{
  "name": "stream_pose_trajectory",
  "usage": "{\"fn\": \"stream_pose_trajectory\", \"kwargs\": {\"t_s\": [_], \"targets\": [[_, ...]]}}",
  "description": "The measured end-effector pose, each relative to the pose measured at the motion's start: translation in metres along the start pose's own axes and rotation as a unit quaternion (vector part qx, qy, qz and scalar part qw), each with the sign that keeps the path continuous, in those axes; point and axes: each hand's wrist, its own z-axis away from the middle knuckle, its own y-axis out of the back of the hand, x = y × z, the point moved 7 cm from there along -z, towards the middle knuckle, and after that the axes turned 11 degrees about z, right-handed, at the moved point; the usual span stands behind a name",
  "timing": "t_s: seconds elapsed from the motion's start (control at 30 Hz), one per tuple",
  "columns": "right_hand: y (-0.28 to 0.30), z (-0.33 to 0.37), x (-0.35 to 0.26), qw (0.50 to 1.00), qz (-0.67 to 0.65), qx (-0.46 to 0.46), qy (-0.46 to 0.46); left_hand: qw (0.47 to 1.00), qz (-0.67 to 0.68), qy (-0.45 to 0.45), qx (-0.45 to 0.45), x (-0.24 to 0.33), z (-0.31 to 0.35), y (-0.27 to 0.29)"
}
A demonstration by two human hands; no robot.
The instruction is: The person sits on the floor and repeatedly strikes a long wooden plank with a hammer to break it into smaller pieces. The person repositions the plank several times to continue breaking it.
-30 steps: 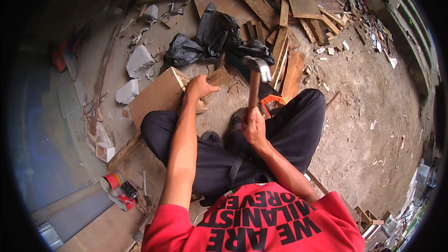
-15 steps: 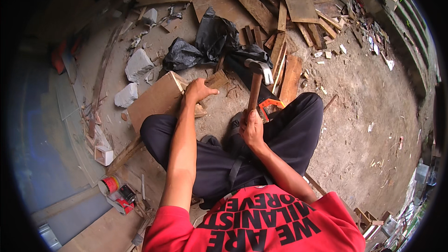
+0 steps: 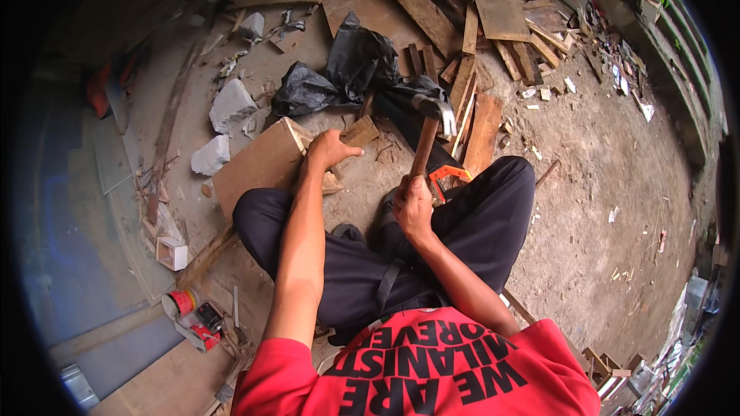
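Note:
My right hand (image 3: 415,204) is wrapped around the wooden handle of a claw hammer (image 3: 424,142), whose metal head points up and away from me above the ground. In front of my left knee, my left hand (image 3: 331,150) rests on the edge of a wooden frame (image 3: 295,137) with a flat panel (image 3: 254,169) on its left side. The thumb sticks out to the right; the other fingers are bent over the wood and partly hidden. Just beyond that hand, a short wood block (image 3: 360,132) juts out. An orange-handled saw (image 3: 447,172) lies by my right knee.
A crumpled black plastic bag (image 3: 351,62) lies ahead, backed by heaped boards and scrap wood (image 3: 497,4). Broken concrete chunks (image 3: 231,105) sit at left. Near my left side are a red-and-yellow can (image 3: 182,303) and a small white box (image 3: 171,253). Debris dots the dirt floor (image 3: 609,185).
The hammer head has tipped slightly to the right and down, with my right hand shifting a little. My left hand keeps its place on the wood.

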Motion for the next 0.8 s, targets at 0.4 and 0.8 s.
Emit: {"fn": "stream_pose_trajectory", "kwargs": {"t_s": [0.4,0.8], "targets": [[-0.005,-0.003,-0.009,0.994,-0.095,0.001,-0.061,0.999,-0.016,0.027,-0.015,-0.008,-0.006,-0.002],[0.034,-0.032,-0.019,0.969,-0.12,0.01,-0.216,0.998,-0.053,-0.004,0.029,-0.005,-0.001,-0.001]]}}
